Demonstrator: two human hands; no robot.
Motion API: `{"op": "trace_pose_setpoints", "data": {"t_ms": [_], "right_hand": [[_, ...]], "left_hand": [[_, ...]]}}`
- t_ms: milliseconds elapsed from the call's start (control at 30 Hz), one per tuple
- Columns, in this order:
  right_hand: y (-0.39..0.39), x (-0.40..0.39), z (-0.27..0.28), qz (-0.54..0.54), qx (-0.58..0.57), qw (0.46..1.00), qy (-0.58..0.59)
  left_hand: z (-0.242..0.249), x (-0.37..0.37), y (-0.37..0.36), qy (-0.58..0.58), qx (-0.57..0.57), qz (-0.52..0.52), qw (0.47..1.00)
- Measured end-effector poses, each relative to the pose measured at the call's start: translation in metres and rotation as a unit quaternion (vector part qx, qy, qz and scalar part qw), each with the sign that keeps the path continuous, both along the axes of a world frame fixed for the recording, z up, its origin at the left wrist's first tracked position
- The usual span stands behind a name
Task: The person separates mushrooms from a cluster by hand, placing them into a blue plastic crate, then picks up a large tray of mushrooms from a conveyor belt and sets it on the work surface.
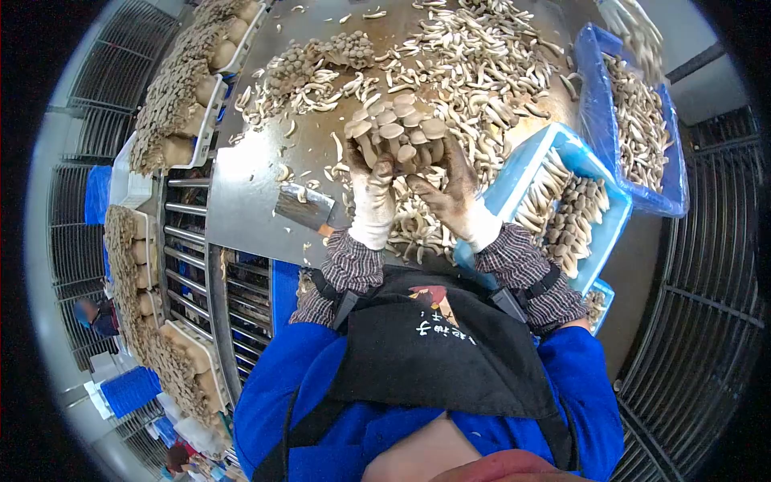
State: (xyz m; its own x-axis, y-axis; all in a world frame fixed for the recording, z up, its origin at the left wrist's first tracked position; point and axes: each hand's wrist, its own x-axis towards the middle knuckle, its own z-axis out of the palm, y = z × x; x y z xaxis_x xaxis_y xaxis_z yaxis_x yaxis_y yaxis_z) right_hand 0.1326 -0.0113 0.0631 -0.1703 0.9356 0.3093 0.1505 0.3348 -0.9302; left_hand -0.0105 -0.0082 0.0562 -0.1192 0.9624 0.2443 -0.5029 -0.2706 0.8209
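A cluster of brown-capped mushrooms [401,131] is held up over the metal table [249,201], caps facing away from me. My left hand [372,191], in a soiled white glove, is closed around its left side. On the opposite side my right hand [456,191], gloved the same way, grips the cluster too. Its base is partly hidden by my fingers. Loose mushrooms [482,96] are heaped beyond and beneath my hands. Left of my left hand lies a flat blade [303,206] with an orange-brown end. Another mushroom clump [293,68] rests farther back.
To the right stand a light-blue crate [590,173] with rows of mushrooms and a darker blue lined crate [675,165], also filled. At left, a roller conveyor [186,261] runs beside white trays [210,120] of mushroom clusters. A gloved hand [630,32] shows at top right.
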Motion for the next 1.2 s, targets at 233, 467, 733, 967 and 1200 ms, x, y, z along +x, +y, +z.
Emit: {"op": "trace_pose_setpoints", "data": {"t_ms": [233,467,733,967,1200], "right_hand": [[-0.013,0.001,0.007,-0.106,0.155,0.975,-0.116],[-0.010,0.008,0.008,-0.095,0.104,0.984,-0.110],[-0.013,0.016,-0.014,-0.010,0.147,0.983,-0.111],[0.008,0.028,-0.020,-0.069,-0.231,0.957,0.161],[0.015,0.023,-0.018,0.045,-0.117,0.992,0.029]], "left_hand": [[0.000,0.023,0.004,-0.023,0.002,0.083,0.996],[-0.008,0.025,-0.001,0.006,-0.056,0.041,0.998],[-0.053,0.009,0.016,-0.274,-0.288,-0.043,0.917],[-0.049,-0.012,0.019,-0.277,-0.302,-0.026,0.912],[-0.010,0.001,0.005,-0.067,-0.069,-0.035,0.995]]}}
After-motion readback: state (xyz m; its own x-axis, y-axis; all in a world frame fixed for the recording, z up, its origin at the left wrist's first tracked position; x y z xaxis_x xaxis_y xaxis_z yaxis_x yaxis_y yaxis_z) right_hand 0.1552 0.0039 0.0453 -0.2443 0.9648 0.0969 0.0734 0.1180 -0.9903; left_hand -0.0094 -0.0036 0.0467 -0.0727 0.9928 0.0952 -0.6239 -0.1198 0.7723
